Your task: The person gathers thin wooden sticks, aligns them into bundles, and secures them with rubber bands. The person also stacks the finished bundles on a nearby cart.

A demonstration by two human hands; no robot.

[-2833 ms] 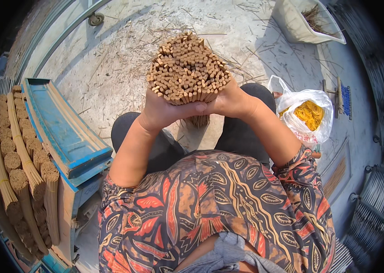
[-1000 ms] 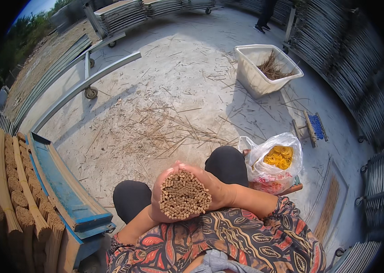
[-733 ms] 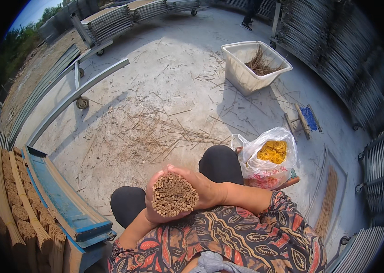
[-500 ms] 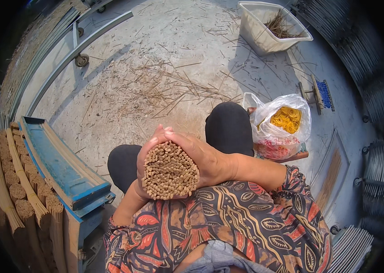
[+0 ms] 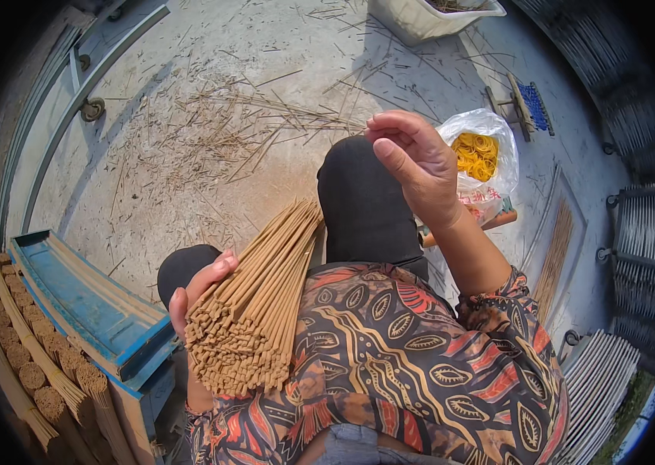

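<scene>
A thick bundle of thin brown incense sticks [image 5: 258,310] leans against my lap, its blunt ends facing me and its far ends fanned slightly. My left hand [image 5: 205,285] is closed around the bundle's left side; only some fingers and the thumb show. Raised above my right knee, my right hand [image 5: 420,167] has its thumb and fingers apart, with nothing visible between them. Just beyond that hand is a clear plastic bag [image 5: 504,138] with yellow rubber bands [image 5: 476,155] inside, partly hidden by my wrist.
At my left stands a blue metal trough [image 5: 91,298], beside several stacked stick bundles [image 5: 37,376]. Broken sticks [image 5: 227,124] litter the floor ahead. A white bin [image 5: 420,19], a blue-bristled wooden tool [image 5: 533,107] and metal racks [image 5: 637,240] stand farther off.
My right hand has left the bundle and risen to the right, toward the bag. The bundle, earlier upright between both palms, now tilts and spreads in my left hand. The view has shifted.
</scene>
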